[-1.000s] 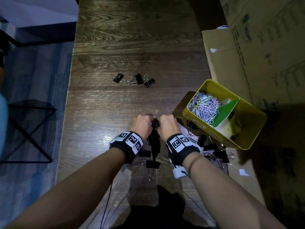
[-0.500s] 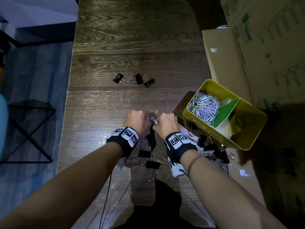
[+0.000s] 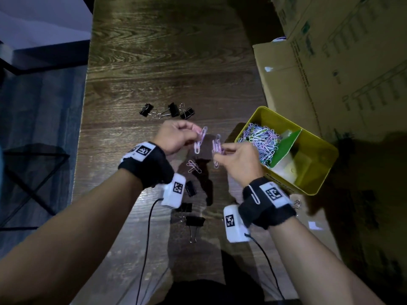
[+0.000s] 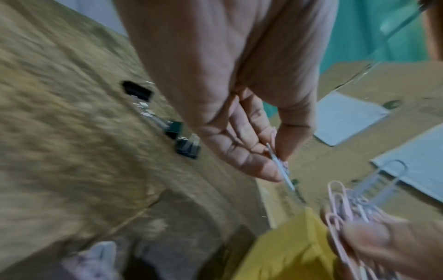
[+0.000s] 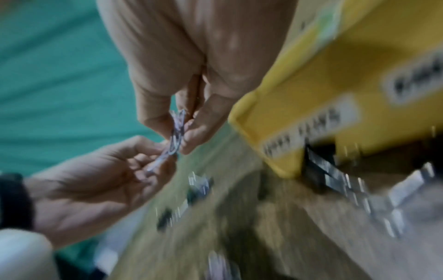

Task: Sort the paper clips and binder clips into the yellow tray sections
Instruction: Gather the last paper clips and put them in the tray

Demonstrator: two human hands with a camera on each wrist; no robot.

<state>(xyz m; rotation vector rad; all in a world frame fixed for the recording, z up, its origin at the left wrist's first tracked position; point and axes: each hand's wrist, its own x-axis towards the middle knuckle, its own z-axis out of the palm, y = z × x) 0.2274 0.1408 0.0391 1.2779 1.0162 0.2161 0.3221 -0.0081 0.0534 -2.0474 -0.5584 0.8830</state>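
Observation:
My left hand [image 3: 176,136] is raised over the wooden table and pinches a pink paper clip [image 3: 200,139]. My right hand [image 3: 236,158] pinches a small bunch of pink and lilac paper clips [image 3: 217,146] just left of the yellow tray [image 3: 317,190]. The tray's left section holds a heap of pastel paper clips [image 3: 262,142] beside a green divider [image 3: 286,148]. A loose pair of pink clips [image 3: 193,166] lies on the table under the hands. In the left wrist view my thumb and fingers pinch a clip [image 4: 279,164]; the right hand's bunch [image 4: 345,204] shows nearby.
Three black binder clips [image 3: 168,111] lie further back on the table [image 3: 154,51]. More binder clips [image 3: 195,222] lie near my wrists and beside the tray's near wall. Cardboard boxes [image 3: 343,62] stand at the right. The table's left edge drops to a blue floor.
Both hands have risen and moved apart from where they were pressed together low over the binder clips. Each now holds paper clips, and a pair of clips lies on the table below.

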